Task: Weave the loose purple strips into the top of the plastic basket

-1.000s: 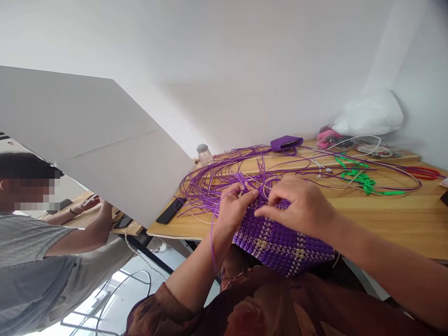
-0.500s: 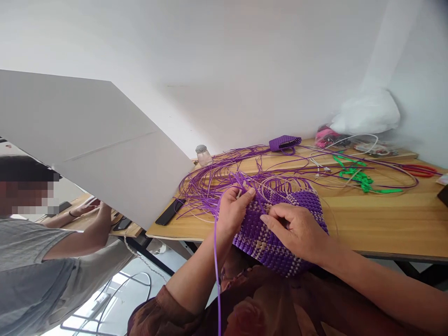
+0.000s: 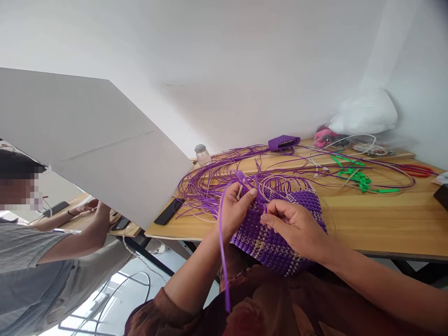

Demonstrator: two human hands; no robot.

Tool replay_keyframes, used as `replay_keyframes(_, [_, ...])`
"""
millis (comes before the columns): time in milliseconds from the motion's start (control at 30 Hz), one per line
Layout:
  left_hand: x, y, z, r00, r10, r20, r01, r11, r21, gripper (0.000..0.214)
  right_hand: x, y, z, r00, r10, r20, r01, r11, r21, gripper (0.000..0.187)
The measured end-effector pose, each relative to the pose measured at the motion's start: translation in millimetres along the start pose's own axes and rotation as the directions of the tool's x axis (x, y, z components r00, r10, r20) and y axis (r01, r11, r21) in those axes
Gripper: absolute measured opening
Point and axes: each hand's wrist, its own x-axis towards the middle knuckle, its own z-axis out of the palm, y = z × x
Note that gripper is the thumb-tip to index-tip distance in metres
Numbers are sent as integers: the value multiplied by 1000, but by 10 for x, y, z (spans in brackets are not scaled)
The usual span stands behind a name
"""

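Observation:
A half-woven purple and cream basket [image 3: 280, 242] rests against the near edge of the wooden table [image 3: 385, 219], over my lap. My left hand [image 3: 234, 211] grips its upper left rim, fingers closed on purple strands. One long purple strand [image 3: 224, 261] hangs down past my left wrist. My right hand [image 3: 296, 226] lies on the basket's face and pinches a purple strand [image 3: 265, 208] between thumb and forefinger, close to my left hand. Loose purple strands [image 3: 217, 177] fan out on the table behind the basket.
A small purple woven pouch [image 3: 284, 142], green strips [image 3: 357, 177], red scissors [image 3: 418, 169], a white bag [image 3: 364, 114], a small jar [image 3: 202, 154] and a black phone [image 3: 169, 211] lie on the table. A large grey board [image 3: 87, 135] slants at left. Another person in a grey shirt [image 3: 31, 270] sits at left.
My right hand slid down from the basket's top rim onto its face, then pinched a strand near my left hand. The long hanging strand now trails lower past my left wrist.

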Motion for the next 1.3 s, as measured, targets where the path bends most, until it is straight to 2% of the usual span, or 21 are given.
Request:
replay_keyframes(67, [-13,18,-19,1000,-1,20,1,1000,10,28,-17,-17,-44,1000,-3,16,3,1000,-16,30])
replay_keyframes(133, [-22,27,-24,1000,0,16,-1,1000,7,27,17,-38,-125,996,28,80,-27,1000,-15,31])
replay_keyframes(200, [-21,25,-16,1000,26,11,-26,1000,4,25,127,-65,-232,983,104,151,-109,994,27,36])
replay_keyframes(267, [-11,16,-2,998,66,24,-66,998,-4,23,296,-103,-331,977,152,148,-158,987,26,44])
replay_keyframes(333, [3,7,10,995,95,45,-93,995,-26,22,481,-152,-385,981,148,122,-141,988,-66,45])
replay_keyframes(433, [12,0,9,992,114,51,-111,993,-47,22,739,-220,-390,982,105,158,-71,975,-209,39])
replay_keyframes(500, [6,-5,-1,992,120,45,-119,993,-23,22,919,-230,-413,999,-10,33,19,958,-285,34])
replay_keyframes(567, [0,-15,-11,990,132,41,-134,990,35,22,1129,-188,-500,970,-138,-199,57,928,-368,26])
replay_keyframes(633, [6,-27,-19,989,145,35,-147,986,78,21,1349,-93,-632,902,-150,-404,-31,912,-408,23])
replay_keyframes(667, [14,-32,-23,989,142,33,-144,986,84,21,1447,-30,-699,866,-117,-486,-127,888,-441,24])
replay_keyframes(733, [35,-26,-45,993,111,47,-114,990,83,23,1584,108,-804,848,-88,-523,-193,867,-459,26])
replay_keyframes(833, [58,31,-135,988,50,146,-73,984,161,28,1610,283,-881,877,-22,-480,-237,849,-472,27])
replay_keyframes(933, [64,124,-280,962,45,270,-127,947,294,43,1477,343,-912,905,42,-423,-262,839,-477,34])
replay_keyframes(1000, [72,184,-364,938,41,343,-174,915,365,38,1358,301,-900,930,48,-364,-230,850,-475,40])
replay_keyframes(1067, [88,236,-413,921,24,389,-220,856,469,32,1243,200,-834,963,14,-271,-140,882,-451,42])
replay_keyframes(1167, [116,286,-421,931,17,365,-255,745,616,27,1106,-14,-634,991,-122,-62,99,951,-293,37])
replay_keyframes(1233, [128,292,-409,943,20,332,-235,746,623,26,1040,-156,-480,974,-212,75,222,962,-159,38])
replay_keyframes(1300, [134,280,-404,945,27,327,-216,800,560,27,985,-268,-356,943,-275,186,292,954,-70,39])
